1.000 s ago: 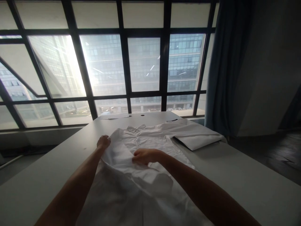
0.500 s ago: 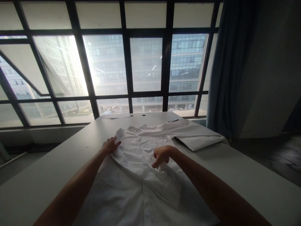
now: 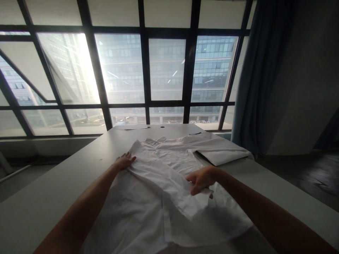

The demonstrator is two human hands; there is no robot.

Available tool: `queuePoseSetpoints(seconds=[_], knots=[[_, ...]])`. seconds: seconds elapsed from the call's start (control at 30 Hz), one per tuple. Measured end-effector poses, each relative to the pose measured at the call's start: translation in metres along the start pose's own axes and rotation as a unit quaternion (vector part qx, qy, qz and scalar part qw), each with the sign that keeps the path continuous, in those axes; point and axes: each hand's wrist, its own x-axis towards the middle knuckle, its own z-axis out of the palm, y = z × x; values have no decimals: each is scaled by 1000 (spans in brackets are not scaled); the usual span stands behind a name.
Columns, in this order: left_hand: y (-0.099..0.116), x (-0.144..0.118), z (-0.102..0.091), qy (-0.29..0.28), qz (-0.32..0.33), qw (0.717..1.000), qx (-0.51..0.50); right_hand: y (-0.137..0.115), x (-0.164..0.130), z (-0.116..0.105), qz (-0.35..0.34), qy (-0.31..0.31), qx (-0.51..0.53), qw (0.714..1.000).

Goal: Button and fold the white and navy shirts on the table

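Observation:
A white shirt point(image 3: 148, 197) is spread over the table, wrinkled across its upper part. My left hand point(image 3: 124, 161) lies on the shirt's left edge with its fingers stretched out over the cloth. My right hand point(image 3: 202, 180) is closed in a pinch on a fold of the shirt, right of the middle. Cloth is lifted and bunched around those fingers, and below them it hangs loosely toward the lower right. A stretch of white cloth like a sleeve reaches from the shirt toward the right edge of the table.
The light table point(image 3: 87, 169) extends to tall dark-framed windows point(image 3: 166, 70). A flat white piece with a dark edge point(image 3: 225, 157) lies to the right. A thin white sheet point(image 3: 129, 127) lies at the far end. A blue curtain point(image 3: 251, 88) hangs at the right.
My right hand has moved right and slightly nearer, pulling the pinched cloth with it; the shirt's lower right part is now lifted. My left hand has stayed at the left edge.

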Motion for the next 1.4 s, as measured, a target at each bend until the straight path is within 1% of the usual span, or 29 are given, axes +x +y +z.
queuePoseSetpoints(seconds=[0.03,0.07,0.1,0.13,0.17,0.23,0.27,0.3,0.37,0.43,0.53,0.6,0.63,0.67,0.73,0.8,0.83,0.9,1.0,1.03,1.07,1.1,1.13,1.17,1.2,1.23,1.3,1.37,1.4], knots=[[2,-1,-2,-7,-6,1000,4,-2,0,0,43,-27,-41,998],[5,-2,-4,-11,-9,1000,9,-5,0,0,69,-46,-83,993],[8,-3,-6,-10,-6,1000,15,-9,0,1,75,-35,-129,988],[12,-4,-8,-5,4,1000,20,-15,1,3,59,21,-178,982],[16,-5,-9,2,18,1000,22,-21,2,6,25,94,-221,970],[25,-9,-10,5,59,998,18,-32,9,17,-93,223,-271,932],[29,-11,-9,-2,79,997,13,-36,15,25,-160,257,-277,912],[32,-13,-7,-13,96,995,8,-38,23,34,-222,261,-275,898],[35,-18,-3,-32,116,993,2,-35,39,50,-307,216,-272,886],[34,-20,0,-36,125,992,-2,-29,54,61,-331,155,-263,893],[31,-21,-1,-40,136,990,-2,-22,66,59,-314,93,-236,915],[33,-22,-5,-45,144,989,3,-23,67,51,-299,68,-238,922],[36,-23,-7,-40,151,988,4,-25,68,48,-293,68,-239,923],[40,-24,-8,-30,159,987,2,-27,68,45,-291,85,-236,923],[48,-28,-9,-14,171,985,-8,-30,70,44,-300,143,-232,914],[55,-32,-5,-19,173,985,-13,-28,72,49,-312,185,-240,901],[57,-33,-2,-30,171,985,-12,-26,73,53,-315,184,-249,897],[57,-34,4,-47,169,985,-5,-22,75,58,-313,156,-263,899],[55,-33,12,-56,167,984,-3,-21,77,55,-306,118,-268,906],[54,-31,13,-60,167,984,-2,-24,78,51,-308,123,-265,906],[54,-30,13,-66,168,984,-2,-27,81,46,-309,142,-258,904],[53,-28,11,-71,171,983,-2,-32,84,40,-304,180,-246,903],[53,-26,9,-74,177,982,-5,-36,87,35,-284,228,-230,903],[52,-23,6,-73,184,980,-10,-41,91,30,-246,272,-214,905],[50,-18,2,-69,193,979,-19,-45,94,25,-195,304,-204,910],[48,-13,-3,-56,197,978,-28,-48,97,20,-138,321,-197,916],[39,3,-12,1,176,984,-41,-51,100,12,-42,313,-189,930],[28,23,-19,65,121,990,-39,-51,98,5,-2,272,-171,947],[23,33,-21,87,90,991,-38,-49,95,2,7,237,-152,960]])
